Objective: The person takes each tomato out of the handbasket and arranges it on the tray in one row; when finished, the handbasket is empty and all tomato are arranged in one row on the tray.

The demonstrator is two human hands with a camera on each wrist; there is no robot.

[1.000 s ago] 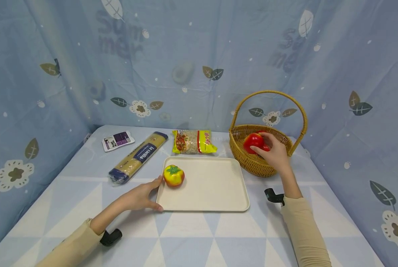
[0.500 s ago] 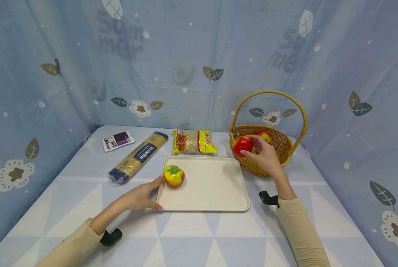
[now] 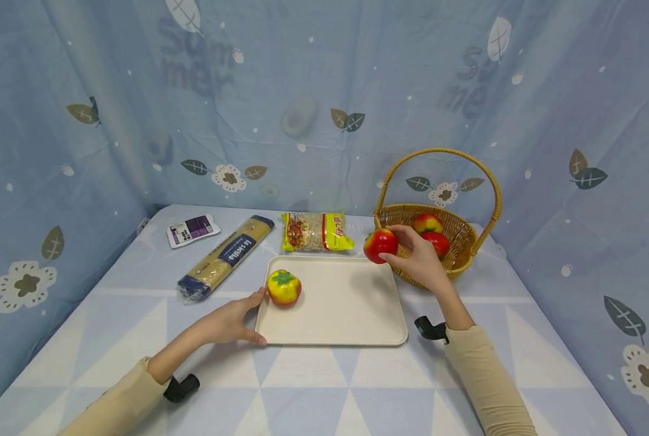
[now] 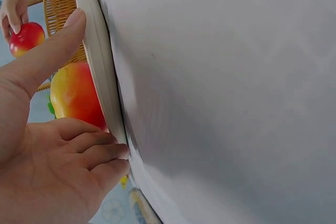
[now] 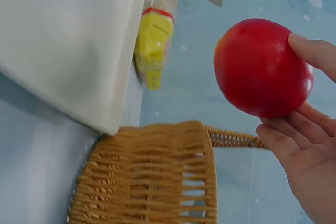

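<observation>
My right hand (image 3: 416,257) pinches a glossy red toy persimmon (image 3: 381,245) between thumb and fingers, above the tray's far right corner and in front of the basket. Some yellow shows on its side in the right wrist view. At the left end of the cream tray (image 3: 335,303) lies a yellow and red persimmon (image 3: 284,287) with a green leafy top. My left hand (image 3: 229,319) rests against the tray's left edge, fingertips and thumb touching the rim. Inside the wicker basket (image 3: 392,218) are red and yellow fruit (image 3: 428,223) and a redder fruit (image 3: 436,243).
Behind the tray lies a yellow-ended food packet (image 3: 316,232). A long pack of spaghetti (image 3: 226,257) lies slanted to the left, with a small purple and white pouch (image 3: 192,231) beyond it. The basket's tall handle (image 3: 439,149) arches up at the back right.
My right hand has lifted the red persimmon out of the basket and moved left toward the tray, uncovering the fruit left inside. My left hand has stayed at the tray's edge.
</observation>
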